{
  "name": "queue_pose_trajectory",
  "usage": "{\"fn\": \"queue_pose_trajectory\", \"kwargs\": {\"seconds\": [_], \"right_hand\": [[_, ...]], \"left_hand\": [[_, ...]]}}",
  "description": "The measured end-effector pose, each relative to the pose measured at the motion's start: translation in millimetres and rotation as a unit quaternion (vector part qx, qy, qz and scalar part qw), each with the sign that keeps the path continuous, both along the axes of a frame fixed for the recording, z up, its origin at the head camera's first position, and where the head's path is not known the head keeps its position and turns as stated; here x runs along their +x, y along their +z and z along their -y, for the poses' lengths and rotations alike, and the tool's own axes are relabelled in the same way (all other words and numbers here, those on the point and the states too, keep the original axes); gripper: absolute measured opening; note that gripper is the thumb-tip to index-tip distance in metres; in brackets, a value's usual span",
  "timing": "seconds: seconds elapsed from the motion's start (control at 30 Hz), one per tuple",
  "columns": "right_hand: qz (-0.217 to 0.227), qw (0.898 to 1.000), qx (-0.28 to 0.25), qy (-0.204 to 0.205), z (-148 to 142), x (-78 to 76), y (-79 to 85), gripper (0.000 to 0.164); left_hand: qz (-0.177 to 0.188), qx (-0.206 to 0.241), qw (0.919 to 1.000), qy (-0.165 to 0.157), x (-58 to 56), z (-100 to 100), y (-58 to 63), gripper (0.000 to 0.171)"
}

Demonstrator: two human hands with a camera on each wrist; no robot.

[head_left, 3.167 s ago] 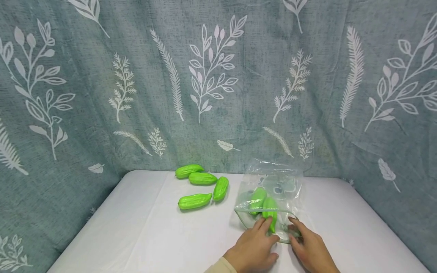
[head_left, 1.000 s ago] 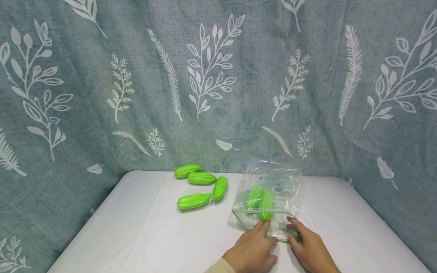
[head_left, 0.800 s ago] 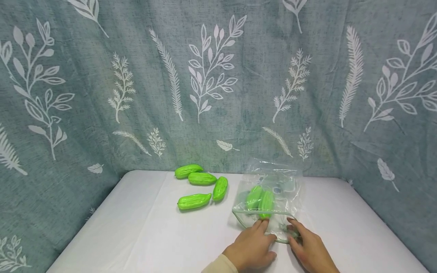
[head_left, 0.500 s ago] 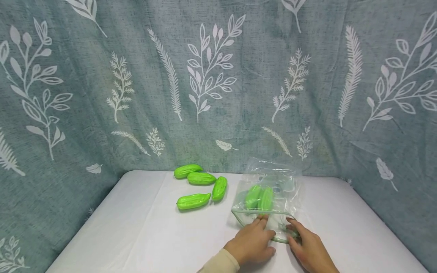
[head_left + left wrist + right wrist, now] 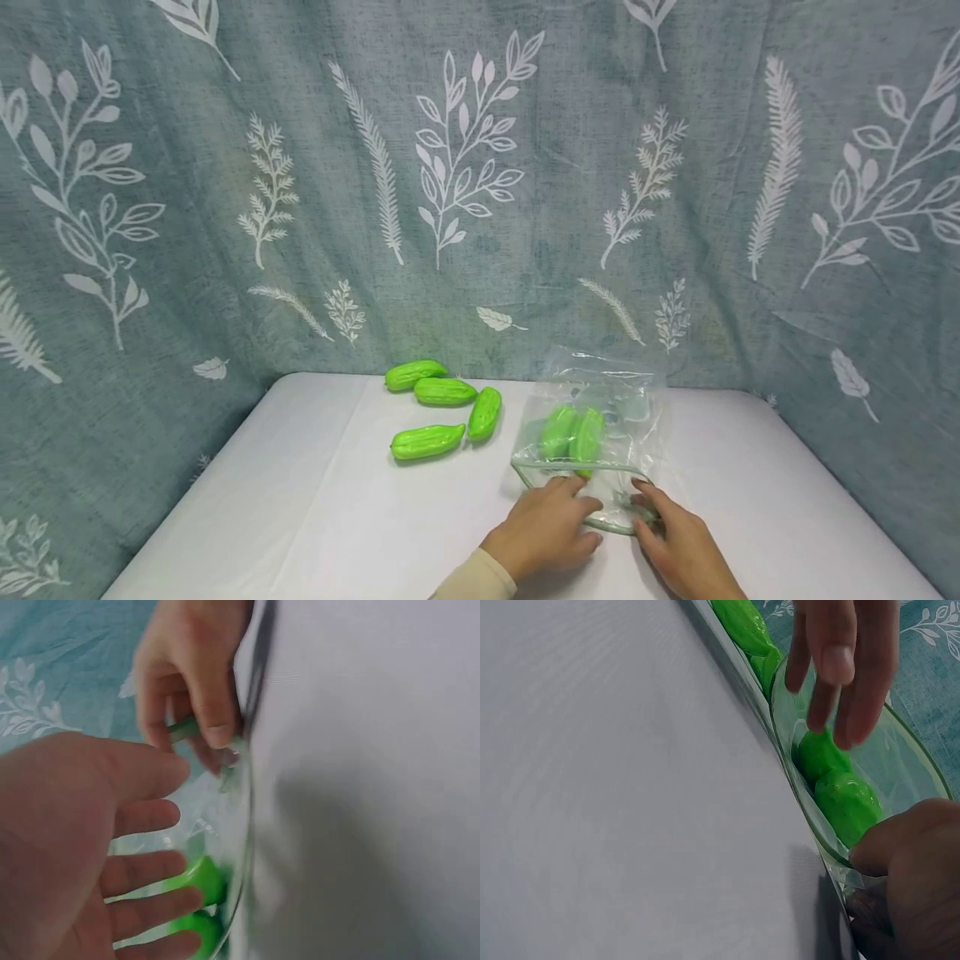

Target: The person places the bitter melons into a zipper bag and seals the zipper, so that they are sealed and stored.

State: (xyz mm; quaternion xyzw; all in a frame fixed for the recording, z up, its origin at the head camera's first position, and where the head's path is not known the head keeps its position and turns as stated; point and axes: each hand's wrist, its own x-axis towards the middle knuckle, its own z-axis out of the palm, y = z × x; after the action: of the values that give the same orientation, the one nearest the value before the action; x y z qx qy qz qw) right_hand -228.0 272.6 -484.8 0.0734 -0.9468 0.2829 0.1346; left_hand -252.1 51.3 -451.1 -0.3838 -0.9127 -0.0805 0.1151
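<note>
Pinching a clear bag (image 5: 624, 452) of 2 green gourds (image 5: 586, 436), the right hand (image 5: 678, 537) faces the outspread left hand (image 5: 546, 525).

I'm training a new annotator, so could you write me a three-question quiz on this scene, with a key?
1. How many green gourds lie outside the bag?
2. True or false: the bag's mouth is sealed shut.
3. Which grips the bag's rim? A: left hand; B: right hand; C: neither.

Key: 1. Four. 2. False; it gapes open. 3. B.
</note>
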Motion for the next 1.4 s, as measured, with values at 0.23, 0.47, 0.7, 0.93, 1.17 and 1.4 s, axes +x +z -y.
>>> {"fn": "queue_pose_trajectory", "kwargs": {"seconds": [0.23,0.47,0.7,0.93,1.17,1.4], "right_hand": [[0.011,1.0,-0.005,0.006,1,-2.2,-1.6,0.054],[-0.012,1.0,-0.004,0.011,-3,-3.5,0.4,0.052],[0.006,1.0,-0.003,0.009,-3,-3.4,-0.2,0.053],[0.013,1.0,0.002,0.009,-3,-1.3,0.8,0.053],[0.023,1.0,0.0,0.005,-3,0.0,3.8,0.053],[0.028,1.0,-0.001,0.004,-2,-0.5,2.8,0.053]], "left_hand": [[0.034,0.097,0.9947,-0.008,4.3,32,4.3,0.029],[0.103,0.22,0.9697,0.026,0.4,67,16.2,0.025],[0.107,0.264,0.9553,0.078,-12.2,103,17.7,0.024],[0.087,0.311,0.9393,0.115,-23.7,130,14.8,0.02],[0.005,0.294,0.9353,0.196,-31.2,150,13.1,0.022],[-0.061,0.301,0.924,0.228,-39.5,171,4.6,0.024]]}}
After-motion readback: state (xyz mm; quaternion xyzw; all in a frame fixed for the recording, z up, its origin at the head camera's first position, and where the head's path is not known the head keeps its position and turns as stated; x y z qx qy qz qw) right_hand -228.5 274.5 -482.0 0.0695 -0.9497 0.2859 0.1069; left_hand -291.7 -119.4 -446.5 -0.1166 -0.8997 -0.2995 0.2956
